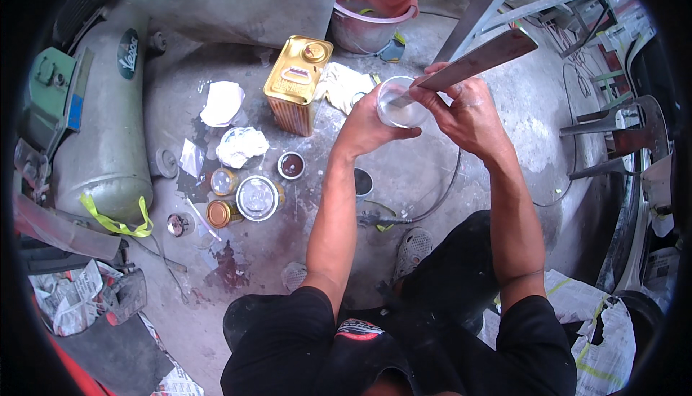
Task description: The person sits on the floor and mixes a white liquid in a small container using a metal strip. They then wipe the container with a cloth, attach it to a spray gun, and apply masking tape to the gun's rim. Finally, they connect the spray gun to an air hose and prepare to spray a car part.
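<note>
A small clear plastic cup (401, 103) was held up in front of the person, above the concrete floor (504, 151), with some pale liquid in its bottom. The left hand (369, 128) had its grip wrapped around the cup's side and base. The right hand (465, 111) had its grip closed on a flat metal strip (476, 62), whose lower end dipped into the cup while the rest slanted up to the right.

The cup looked light and thin-walled, so it would likely flex if squeezed hard and spill if tipped; holding it low around the body, as here, seemed the safest place. The strip looked stiff and would handle best near its lower third.

Just beyond the cup on the floor stood a gold rectangular can (296, 82) beside a crumpled cloth (344, 84). Nearer the left lay small round tins (257, 198), one with dark contents (291, 165), and wads of paper (240, 145). A grey tank (101, 143) lay at the far left, a pink bucket (371, 8) farther back.
</note>
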Demonstrator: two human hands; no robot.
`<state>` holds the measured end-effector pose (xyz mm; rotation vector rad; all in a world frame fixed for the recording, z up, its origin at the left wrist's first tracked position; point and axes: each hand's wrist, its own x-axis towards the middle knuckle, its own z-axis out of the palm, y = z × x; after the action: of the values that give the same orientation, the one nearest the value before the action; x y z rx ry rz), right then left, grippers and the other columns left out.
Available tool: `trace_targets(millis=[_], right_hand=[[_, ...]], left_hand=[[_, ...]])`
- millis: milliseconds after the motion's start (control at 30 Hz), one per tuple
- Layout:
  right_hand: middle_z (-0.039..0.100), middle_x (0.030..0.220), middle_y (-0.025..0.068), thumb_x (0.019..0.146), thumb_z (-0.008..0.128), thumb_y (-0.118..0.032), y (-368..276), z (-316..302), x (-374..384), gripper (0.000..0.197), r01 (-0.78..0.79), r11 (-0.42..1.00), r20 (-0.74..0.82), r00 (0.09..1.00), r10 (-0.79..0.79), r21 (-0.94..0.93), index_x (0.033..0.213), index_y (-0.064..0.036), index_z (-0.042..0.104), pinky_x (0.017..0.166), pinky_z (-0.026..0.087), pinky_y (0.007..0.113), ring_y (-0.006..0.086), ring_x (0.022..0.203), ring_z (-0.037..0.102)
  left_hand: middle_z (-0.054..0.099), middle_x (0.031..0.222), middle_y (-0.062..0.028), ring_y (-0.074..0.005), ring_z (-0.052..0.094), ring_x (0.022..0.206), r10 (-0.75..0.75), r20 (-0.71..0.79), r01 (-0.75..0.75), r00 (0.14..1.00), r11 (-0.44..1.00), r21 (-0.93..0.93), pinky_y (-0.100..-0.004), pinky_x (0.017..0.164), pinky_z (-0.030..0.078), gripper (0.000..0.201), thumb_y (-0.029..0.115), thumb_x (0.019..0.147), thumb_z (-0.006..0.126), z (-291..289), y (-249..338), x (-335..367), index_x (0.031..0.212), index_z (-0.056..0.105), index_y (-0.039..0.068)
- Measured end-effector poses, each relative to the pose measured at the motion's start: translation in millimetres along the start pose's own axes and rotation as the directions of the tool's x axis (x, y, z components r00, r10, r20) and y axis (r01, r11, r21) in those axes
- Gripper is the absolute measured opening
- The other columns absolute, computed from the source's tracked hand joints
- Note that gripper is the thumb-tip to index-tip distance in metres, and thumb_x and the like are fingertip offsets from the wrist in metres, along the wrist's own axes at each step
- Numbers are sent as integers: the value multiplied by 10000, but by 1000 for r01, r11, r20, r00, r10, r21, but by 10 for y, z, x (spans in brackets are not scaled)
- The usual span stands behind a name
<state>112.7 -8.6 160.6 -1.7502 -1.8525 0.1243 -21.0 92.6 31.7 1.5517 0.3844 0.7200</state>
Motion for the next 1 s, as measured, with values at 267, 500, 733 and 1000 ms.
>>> trace_targets(millis=[267, 500, 733, 1000], right_hand=[[702, 907, 117, 932, 719, -112, -80, 42, 21, 127, 11, 993, -24, 1000, -9, 115, 983, 0, 750, 716, 555, 379, 245, 811, 672], [716, 857, 144, 897, 738, -201, -158, 44, 20, 174, -14, 993, -38, 999, 19, 119, 954, -39, 765, 717, 516, 417, 323, 822, 658], [705, 885, 116, 921, 720, -95, -153, 2, 6, 103, 23, 999, -54, 998, -20, 44, 969, -9, 752, 707, 550, 375, 249, 824, 677], [708, 840, 143, 891, 736, -174, -92, 56, 19, 160, 22, 999, -99, 995, -19, 30, 940, -25, 765, 707, 497, 414, 309, 773, 640]], left_hand=[[700, 1130, -83, -204, 664, 1045, -45, 18, 45, 999, 999, -22, -350, 921, 518, 696, 180, 627, 948, 3, -7, -5, 1225, 613, 59], [703, 1113, -87, -201, 667, 1027, 21, 8, -21, 1000, 998, -56, -345, 904, 522, 661, 200, 636, 947, -20, -66, 8, 1194, 623, 58], [704, 1102, -76, -193, 667, 1016, 47, -8, -47, 999, 999, -11, -345, 893, 523, 652, 193, 633, 950, -36, -104, 21, 1179, 619, 60], [702, 1103, -72, -191, 662, 1025, 17, 9, -17, 1000, 999, -32, -342, 901, 520, 658, 185, 630, 949, -24, -56, 23, 1182, 614, 60]])
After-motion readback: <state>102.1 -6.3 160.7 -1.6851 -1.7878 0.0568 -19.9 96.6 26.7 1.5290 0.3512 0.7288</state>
